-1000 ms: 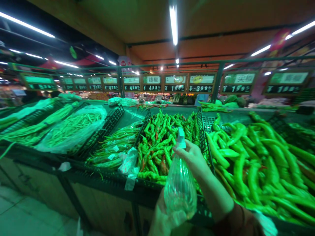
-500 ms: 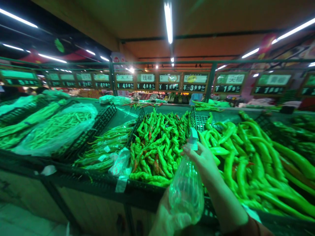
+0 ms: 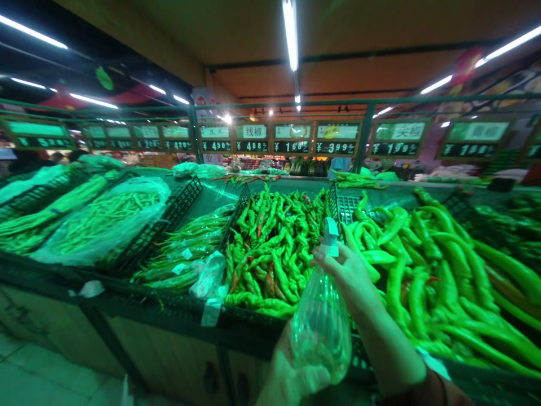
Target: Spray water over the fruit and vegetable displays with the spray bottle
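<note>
A clear, ribbed spray bottle (image 3: 320, 321) is held upright in front of the pepper crates, with a little liquid low inside it. Wrapped around the bottle's lower body is my left hand (image 3: 291, 366). My right hand (image 3: 344, 270) grips the bottle's neck just under the pale spray head (image 3: 331, 231). Behind the bottle lie wrinkled green peppers (image 3: 270, 248), a few of them reddish. Larger smooth green peppers (image 3: 443, 270) fill the space right of my right forearm.
Thin green peppers in plastic wrap (image 3: 190, 248) lie left of the wrinkled ones. Farther left, a plastic bag of green beans (image 3: 105, 220) rests in a black crate (image 3: 177, 208). Price signs (image 3: 253, 138) hang from a rail above. A dark ledge (image 3: 160, 316) runs along the front.
The camera view has shifted slightly. Both hands keep the same hold on the spray bottle, and the vegetables have not moved.
</note>
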